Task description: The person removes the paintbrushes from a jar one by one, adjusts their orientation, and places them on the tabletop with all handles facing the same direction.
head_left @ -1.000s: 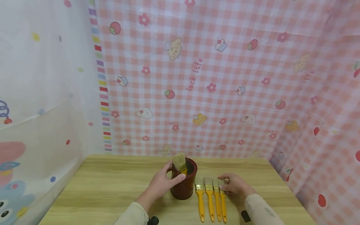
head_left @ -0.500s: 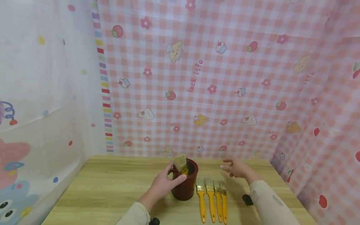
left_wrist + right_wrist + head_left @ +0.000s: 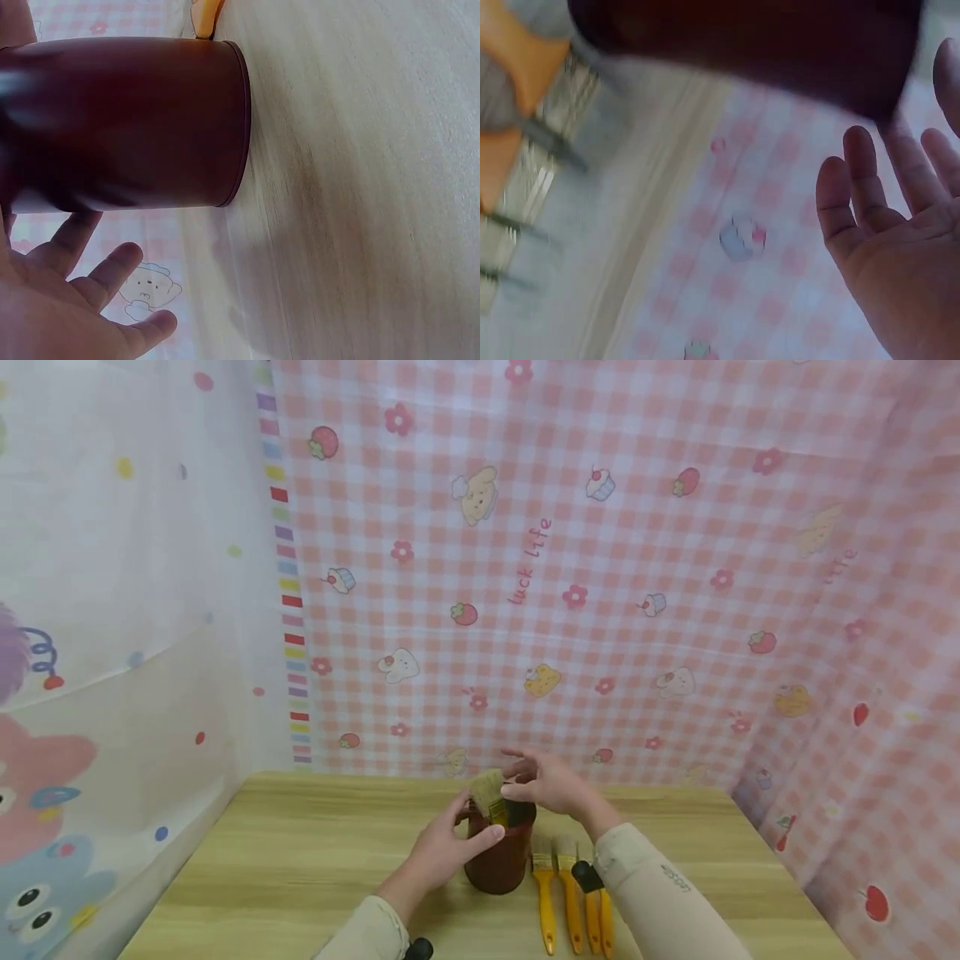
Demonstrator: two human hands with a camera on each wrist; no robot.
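Observation:
A dark red cylindrical pot (image 3: 497, 864) stands upright on the wooden table. Inside it leans a paintbrush (image 3: 486, 792), bristles up, tilted toward the left rim. My left hand (image 3: 441, 853) grips the pot's upper left side, thumb across the front and forefinger behind; its other fingers spread away from the wall in the left wrist view. Over the far right of the rim reaches my right hand (image 3: 553, 785), fingers extended, thumb tip right at the bristles. The right wrist view shows those fingers (image 3: 861, 169) loosely bent beside the pot, which is blurred there.
Several yellow-handled paintbrushes (image 3: 546, 910) lie side by side right of the pot, bristles pointing away, partly covered by my right forearm. A pink checked curtain (image 3: 577, 635) hangs behind the table (image 3: 315, 860), with a white printed curtain (image 3: 172, 635) on the left.
My right hand has lifted off the bristle ends of the lying brushes and swung up and left to the brush in the pot. My left hand keeps its place on the pot.

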